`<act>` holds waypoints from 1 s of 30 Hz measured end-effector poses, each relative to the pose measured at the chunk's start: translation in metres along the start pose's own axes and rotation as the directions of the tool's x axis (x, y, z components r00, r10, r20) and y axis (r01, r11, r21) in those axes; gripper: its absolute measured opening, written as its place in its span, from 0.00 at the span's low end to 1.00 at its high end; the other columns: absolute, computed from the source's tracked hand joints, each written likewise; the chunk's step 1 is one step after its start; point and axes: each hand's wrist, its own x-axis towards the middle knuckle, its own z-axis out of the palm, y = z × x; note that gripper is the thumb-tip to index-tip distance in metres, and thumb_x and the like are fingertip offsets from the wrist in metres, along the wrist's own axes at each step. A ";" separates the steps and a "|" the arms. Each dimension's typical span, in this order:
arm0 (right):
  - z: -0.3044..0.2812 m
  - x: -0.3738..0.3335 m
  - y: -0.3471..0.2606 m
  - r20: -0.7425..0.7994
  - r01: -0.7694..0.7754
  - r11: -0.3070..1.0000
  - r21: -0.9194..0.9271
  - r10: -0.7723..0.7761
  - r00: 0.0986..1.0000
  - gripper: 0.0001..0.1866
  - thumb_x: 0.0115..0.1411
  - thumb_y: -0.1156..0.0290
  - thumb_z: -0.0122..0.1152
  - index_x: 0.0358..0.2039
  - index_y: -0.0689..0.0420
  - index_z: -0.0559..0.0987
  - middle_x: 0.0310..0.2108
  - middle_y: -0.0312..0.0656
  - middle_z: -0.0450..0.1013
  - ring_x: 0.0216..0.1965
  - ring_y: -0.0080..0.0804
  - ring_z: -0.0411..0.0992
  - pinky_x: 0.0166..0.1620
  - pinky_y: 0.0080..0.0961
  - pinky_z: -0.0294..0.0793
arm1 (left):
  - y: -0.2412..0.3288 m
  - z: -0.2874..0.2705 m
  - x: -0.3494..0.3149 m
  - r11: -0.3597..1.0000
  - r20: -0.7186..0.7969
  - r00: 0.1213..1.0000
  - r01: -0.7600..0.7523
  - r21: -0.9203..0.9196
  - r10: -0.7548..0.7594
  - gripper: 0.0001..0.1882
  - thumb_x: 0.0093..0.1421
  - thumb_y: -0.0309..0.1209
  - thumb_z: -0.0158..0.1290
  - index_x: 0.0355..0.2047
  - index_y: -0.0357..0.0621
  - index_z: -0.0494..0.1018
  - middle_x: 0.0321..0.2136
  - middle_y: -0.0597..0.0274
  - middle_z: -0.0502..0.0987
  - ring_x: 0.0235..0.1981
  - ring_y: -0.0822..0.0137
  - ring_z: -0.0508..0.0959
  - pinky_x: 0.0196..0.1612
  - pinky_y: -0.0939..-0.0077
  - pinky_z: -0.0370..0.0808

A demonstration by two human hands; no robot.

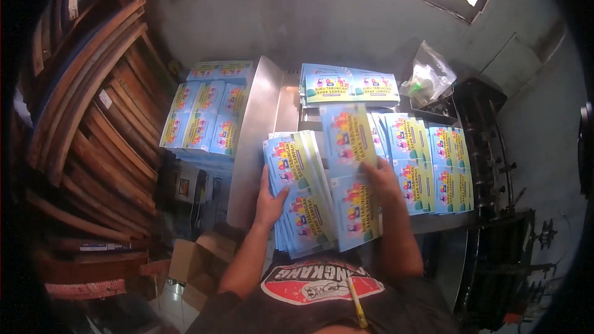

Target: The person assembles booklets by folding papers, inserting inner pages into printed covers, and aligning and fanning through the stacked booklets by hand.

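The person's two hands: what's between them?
In the head view, a stack of printed sheets held by the left hand, then a blurred printed sheet held by the right hand.

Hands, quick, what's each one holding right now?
Left hand: holding a fanned stack of printed sheets.
Right hand: holding a two-panel printed sheet.

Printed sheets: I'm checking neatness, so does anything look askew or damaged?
Slightly askew: the sheaf held by the left hand has uneven, fanned edges, and the back stack has sheets jutting out at its upper left. No clear damage shows.
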 end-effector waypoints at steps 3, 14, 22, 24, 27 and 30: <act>0.016 0.006 0.014 -0.016 -0.082 0.991 -0.108 0.081 0.997 0.18 0.61 0.60 0.64 0.43 0.63 0.78 0.33 0.40 0.78 0.31 0.28 0.77 0.34 0.29 0.78 | 0.004 0.002 0.006 0.991 0.119 0.988 0.087 0.102 -0.099 0.37 0.63 0.29 0.53 0.68 0.39 0.50 0.62 0.49 0.63 0.59 0.61 0.68 0.61 0.69 0.65; 0.005 0.025 0.050 -0.110 -0.016 0.171 -0.985 -0.559 0.821 0.23 0.55 0.56 0.67 0.41 0.62 0.75 0.37 0.53 0.73 0.40 0.51 0.74 0.43 0.39 0.74 | 0.030 0.009 -0.004 0.993 0.082 0.990 0.109 0.043 -0.112 0.38 0.59 0.25 0.57 0.67 0.41 0.53 0.58 0.47 0.67 0.58 0.61 0.68 0.60 0.69 0.66; -0.033 0.048 0.049 -0.056 -0.117 -0.121 -0.986 -0.425 0.903 0.12 0.60 0.63 0.56 0.36 0.61 0.74 0.34 0.50 0.74 0.32 0.51 0.77 0.35 0.43 0.78 | 0.013 0.005 -0.001 0.996 0.084 0.996 0.019 0.084 -0.026 0.37 0.59 0.26 0.57 0.67 0.41 0.53 0.58 0.48 0.67 0.57 0.62 0.70 0.58 0.70 0.68; -0.039 0.052 0.046 -0.016 -0.091 -0.139 -0.986 -0.468 0.884 0.10 0.60 0.66 0.53 0.33 0.61 0.76 0.32 0.51 0.76 0.29 0.52 0.78 0.35 0.44 0.79 | 0.011 0.003 -0.001 0.995 0.082 0.997 -0.002 0.099 -0.006 0.37 0.59 0.26 0.57 0.67 0.41 0.54 0.59 0.48 0.66 0.57 0.63 0.70 0.58 0.70 0.68; -0.009 0.043 0.017 0.026 0.010 -0.043 -0.999 -0.383 0.923 0.12 0.58 0.66 0.55 0.27 0.62 0.77 0.28 0.55 0.77 0.30 0.51 0.78 0.37 0.42 0.79 | 0.013 0.004 -0.001 0.996 0.085 0.996 0.029 0.088 -0.037 0.36 0.60 0.28 0.57 0.66 0.41 0.54 0.59 0.48 0.67 0.56 0.63 0.70 0.58 0.70 0.68; 0.061 0.019 0.019 -0.027 -0.020 0.355 -0.935 -0.016 1.000 0.16 0.53 0.59 0.62 0.30 0.61 0.81 0.28 0.56 0.77 0.31 0.52 0.78 0.37 0.41 0.77 | 0.019 0.008 -0.001 0.994 0.057 0.995 0.078 0.079 -0.083 0.37 0.60 0.30 0.57 0.66 0.40 0.54 0.58 0.47 0.68 0.56 0.63 0.71 0.57 0.70 0.68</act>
